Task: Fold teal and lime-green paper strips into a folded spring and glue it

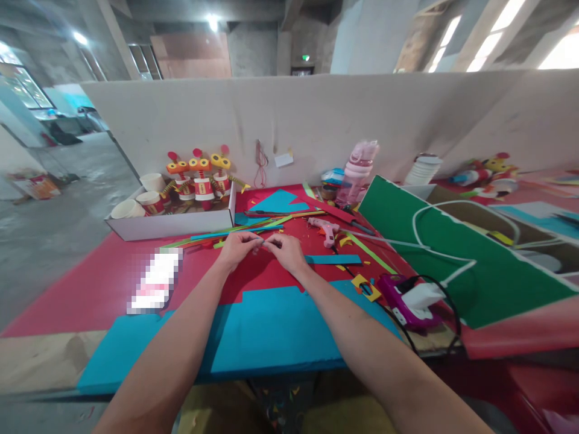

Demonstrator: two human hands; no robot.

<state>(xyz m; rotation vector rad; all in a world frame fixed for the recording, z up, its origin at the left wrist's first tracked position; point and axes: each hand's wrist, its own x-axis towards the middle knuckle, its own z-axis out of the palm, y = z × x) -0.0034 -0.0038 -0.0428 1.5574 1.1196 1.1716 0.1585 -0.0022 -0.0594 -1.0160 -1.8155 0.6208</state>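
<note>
Over the red table covering, my left hand and my right hand meet fingertip to fingertip. Both are closed in a pinch. Between them is something tiny, too small to name. Just beyond lie thin green, yellow and blue paper strips. A pink hot glue gun rests to the right of my right hand. Near that wrist is a flat blue paper strip. Blue sheets lie beneath my forearms at the table's front edge.
A white box at the left holds paper cups and several figures. On the right are a purple power strip with cables and a tilted green board. A pink bottle stands before the white partition.
</note>
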